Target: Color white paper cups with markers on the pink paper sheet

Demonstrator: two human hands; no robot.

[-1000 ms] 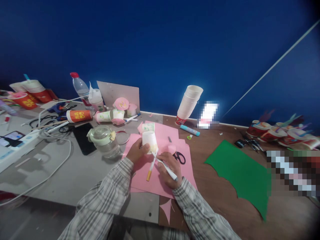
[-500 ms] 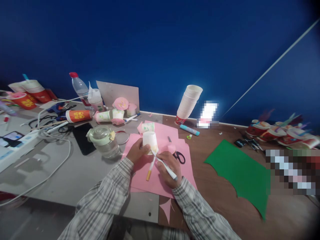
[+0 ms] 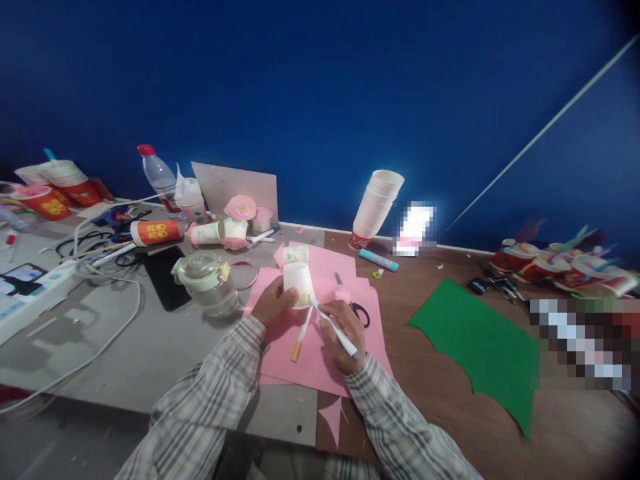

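Note:
My left hand (image 3: 274, 303) is closed on a white paper cup (image 3: 297, 275), with the thumb on its near side. In my right hand (image 3: 345, 327) is a white marker (image 3: 337, 331) with a grey end; its tip is at the lower right of the cup, where yellowish marks show. Beneath both hands lie pink paper sheets (image 3: 280, 367). On them, between my hands, rests a second marker (image 3: 301, 337) with an orange-brown end. Black-handled scissors (image 3: 361, 315) lie beside my right hand, partly hidden by a small pink piece.
Left of the sheets stand a lidded glass jar (image 3: 213, 287) and a black phone (image 3: 173, 277). A leaning stack of paper cups (image 3: 376, 207) and a blue glue stick (image 3: 379, 260) are at the back. Green paper (image 3: 480, 347) lies to the right. A power strip (image 3: 37, 300) with cables is at far left.
The marker tip has moved up slightly along the cup's right side, with my right hand shifting a little. The cup has turned or tilted slightly in my left hand.

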